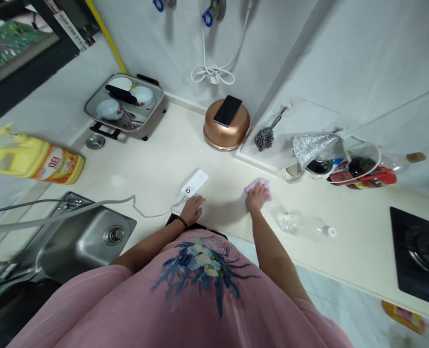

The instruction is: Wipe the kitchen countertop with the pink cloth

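Note:
Pressed onto a pink cleaning cloth (251, 185) on the pale countertop (142, 164), my right hand (258, 195) has its fingers over the cloth, whose edges show around them. My left hand (193, 210), with a dark band at the wrist, lies at the counter's front edge, fingers stretched out and holding nothing. Just beyond it is a white power strip (194, 182) with a cord running left. To the right of my right hand, a clear plastic bottle (310, 227) lies on its side beside a clear glass-like item (289, 223).
A copper-coloured pot (226, 130) bears a black phone (228, 110). An electric pan (142, 118) with bowls stands back left, near a yellow detergent jug (19, 157). The steel sink (87, 241) is left; bottles (363, 171) and a black stove (417, 251) are right.

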Demonstrator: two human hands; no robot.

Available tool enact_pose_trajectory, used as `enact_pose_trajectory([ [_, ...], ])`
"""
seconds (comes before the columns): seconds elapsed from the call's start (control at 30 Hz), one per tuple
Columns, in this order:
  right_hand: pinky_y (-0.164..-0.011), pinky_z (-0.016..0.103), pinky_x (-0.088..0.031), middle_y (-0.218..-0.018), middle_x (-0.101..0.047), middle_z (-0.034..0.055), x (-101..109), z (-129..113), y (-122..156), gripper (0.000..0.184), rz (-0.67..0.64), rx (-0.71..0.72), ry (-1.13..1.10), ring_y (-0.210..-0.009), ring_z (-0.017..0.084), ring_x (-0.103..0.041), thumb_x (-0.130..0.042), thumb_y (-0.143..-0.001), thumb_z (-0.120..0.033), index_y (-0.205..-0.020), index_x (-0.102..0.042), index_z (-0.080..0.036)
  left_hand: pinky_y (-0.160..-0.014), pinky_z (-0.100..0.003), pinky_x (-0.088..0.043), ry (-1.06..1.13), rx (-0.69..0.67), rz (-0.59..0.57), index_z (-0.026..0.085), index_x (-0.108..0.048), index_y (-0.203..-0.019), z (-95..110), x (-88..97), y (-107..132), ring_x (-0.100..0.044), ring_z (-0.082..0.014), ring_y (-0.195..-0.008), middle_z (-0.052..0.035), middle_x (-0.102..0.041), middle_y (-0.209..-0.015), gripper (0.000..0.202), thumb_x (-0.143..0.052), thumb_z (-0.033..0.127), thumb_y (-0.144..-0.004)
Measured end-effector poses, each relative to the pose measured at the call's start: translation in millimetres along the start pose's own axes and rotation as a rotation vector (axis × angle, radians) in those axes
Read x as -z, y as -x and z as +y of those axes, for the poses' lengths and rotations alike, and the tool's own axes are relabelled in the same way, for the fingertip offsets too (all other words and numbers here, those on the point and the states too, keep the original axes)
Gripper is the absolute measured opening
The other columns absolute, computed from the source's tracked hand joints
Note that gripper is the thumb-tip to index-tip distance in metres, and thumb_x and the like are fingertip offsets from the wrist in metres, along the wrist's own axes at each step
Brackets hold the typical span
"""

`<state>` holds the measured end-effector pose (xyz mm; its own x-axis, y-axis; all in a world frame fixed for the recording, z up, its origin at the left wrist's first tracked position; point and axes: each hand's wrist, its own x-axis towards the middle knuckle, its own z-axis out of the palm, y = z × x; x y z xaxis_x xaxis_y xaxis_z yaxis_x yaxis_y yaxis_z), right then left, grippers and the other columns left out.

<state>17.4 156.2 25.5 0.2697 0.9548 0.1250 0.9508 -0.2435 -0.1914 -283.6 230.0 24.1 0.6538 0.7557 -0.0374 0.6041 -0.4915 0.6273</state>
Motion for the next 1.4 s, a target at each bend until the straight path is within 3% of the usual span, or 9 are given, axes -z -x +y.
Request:
enact_pose_trajectory([
  [0.17,-0.122,0.056,-0.042,-0.163,-0.054,0.0141,-17,-61,18,0.049,-0.095,0.176,-0.061,-0.149,0.032,-0.049,-0.059,-0.104,-0.037,-0.151,-0.059,-0.025,-0.124,-0.054,-0.039,0.027,-0.024,-0.035,0.021,-0.061,-0.151,3,-2.5,-4,-0.052,-0.0298,-0.142,-0.0149,-0.060,-0.150,0.057,-0.051,0.022,-0.095],
  [0.27,-0.130,0.058,-0.028,-0.171,-0.044,0.0127,-22,-63,60,0.055,-0.222,0.300,-0.185,-0.163,0.031,-0.030,-0.048,-0.104,-0.031,-0.159,-0.053,-0.025,-0.125,-0.053,-0.038,0.039,-0.032,-0.034,0.018,-0.059,-0.152,7,-6.8,-12,-0.050,-0.0293,-0.145,-0.0153,-0.059,-0.152,0.058,-0.050,0.020,-0.094],
  [0.57,-0.127,0.064,-0.031,-0.172,-0.040,0.0162,15,83,191,0.062,-0.032,-0.289,-0.115,-0.166,0.036,-0.021,-0.031,-0.107,-0.042,-0.164,-0.045,-0.022,-0.126,-0.050,-0.037,0.035,-0.117,-0.068,0.016,-0.061,-0.149,11,-16.2,-23,-0.051,-0.0285,-0.144,-0.0148,-0.060,-0.152,0.059,-0.049,0.017,-0.091],
  [0.67,-0.125,0.069,-0.029,-0.172,-0.038,0.0217,15,77,176,0.065,0.059,-0.503,-0.091,-0.164,0.041,-0.022,-0.029,-0.106,-0.042,-0.165,-0.043,-0.018,-0.125,-0.051,-0.039,0.031,-0.125,-0.056,0.016,-0.061,-0.148,5,-16.1,-21,-0.052,-0.0289,-0.142,-0.0150,-0.061,-0.151,0.059,-0.050,0.016,-0.090],
  [0.77,-0.125,0.073,-0.027,-0.173,-0.035,0.0231,4,37,133,0.067,0.063,-0.539,-0.113,-0.164,0.042,-0.021,-0.030,-0.106,-0.039,-0.167,-0.038,-0.015,-0.122,-0.052,-0.042,0.037,-0.148,-0.012,0.015,-0.062,-0.147,1,-17.2,-20,-0.053,-0.0296,-0.140,-0.0157,-0.062,-0.149,0.059,-0.049,0.016,-0.089],
  [0.93,-0.130,0.061,-0.024,-0.175,-0.036,0.0144,-18,-44,76,0.062,-0.145,-0.071,-0.168,-0.164,0.035,-0.022,-0.042,-0.104,-0.033,-0.165,-0.045,-0.021,-0.121,-0.053,-0.043,0.009,-0.183,0.024,0.017,-0.063,-0.146,-1,-21.2,-21,-0.054,-0.0304,-0.138,-0.0141,-0.063,-0.147,0.059,-0.051,0.017,-0.088],
  [1.07,-0.131,0.057,-0.025,-0.172,-0.043,0.0108,-24,-64,81,0.056,-0.204,0.145,-0.202,-0.163,0.031,-0.027,-0.047,-0.104,-0.031,-0.159,-0.053,-0.026,-0.120,-0.054,-0.043,0.004,-0.202,0.023,0.016,-0.063,-0.146,-2,-22.3,-23,-0.055,-0.0310,-0.137,-0.0145,-0.064,-0.146,0.058,-0.052,0.019,-0.088],
  [1.17,-0.130,0.058,-0.027,-0.170,-0.047,0.0108,-20,-37,110,0.053,-0.151,0.078,-0.213,-0.163,0.031,-0.028,-0.045,-0.105,-0.031,-0.156,-0.057,-0.026,-0.119,-0.055,-0.044,0.016,-0.211,0.016,0.018,-0.063,-0.146,-6,-21.5,-25,-0.056,-0.0307,-0.136,-0.0138,-0.065,-0.144,0.058,-0.051,0.019,-0.090],
  [1.4,-0.124,0.057,-0.040,-0.157,-0.059,0.0123,19,79,206,0.051,0.135,-0.401,-0.167,-0.151,0.029,-0.047,-0.034,-0.108,-0.038,-0.147,-0.066,-0.025,-0.118,-0.052,-0.048,0.072,-0.231,0.071,0.017,-0.061,-0.147,-19,-16.1,-32,-0.059,-0.0294,-0.135,-0.0144,-0.066,-0.142,0.054,-0.048,0.023,-0.095],
])
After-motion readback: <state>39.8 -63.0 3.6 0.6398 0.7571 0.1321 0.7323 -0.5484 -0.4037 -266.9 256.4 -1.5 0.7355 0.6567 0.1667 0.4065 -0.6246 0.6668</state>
